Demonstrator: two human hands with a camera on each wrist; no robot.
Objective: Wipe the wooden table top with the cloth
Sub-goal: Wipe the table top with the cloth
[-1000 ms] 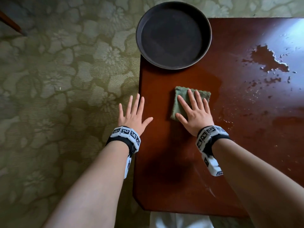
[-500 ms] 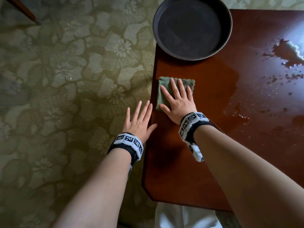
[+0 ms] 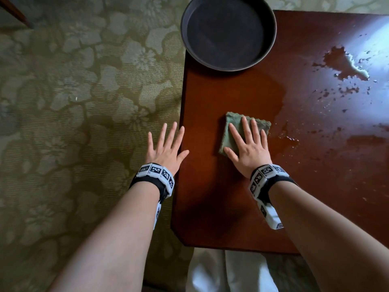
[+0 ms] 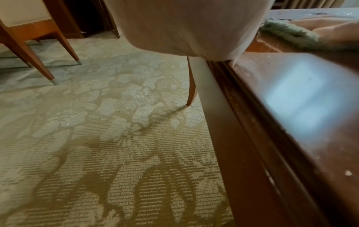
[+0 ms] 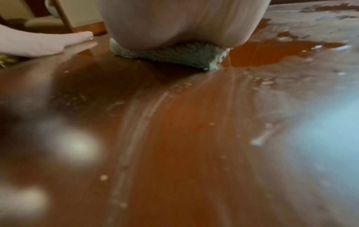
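A folded green cloth (image 3: 233,131) lies on the dark red wooden table top (image 3: 221,197), near its left side. My right hand (image 3: 247,142) presses flat on the cloth with straight, spread fingers. The right wrist view shows the cloth (image 5: 174,56) squashed under my palm, with a wet streak trailing from it. My left hand (image 3: 166,144) is open with spread fingers at the table's left edge, mostly over the carpet, thumb at the edge. Puddles and droplets of liquid (image 3: 341,64) cover the table's right part. In the left wrist view the cloth (image 4: 289,35) shows at top right.
A round dark tray (image 3: 228,32) sits at the table's far left corner, overhanging the edge. Patterned green carpet (image 3: 73,123) lies left of the table. Chair legs (image 4: 48,61) stand on the carpet. White fabric (image 3: 227,270) shows below the near edge.
My right hand has slid the cloth to the right, away from the table's left edge and toward the wet area. The left hand has kept its place at the edge.
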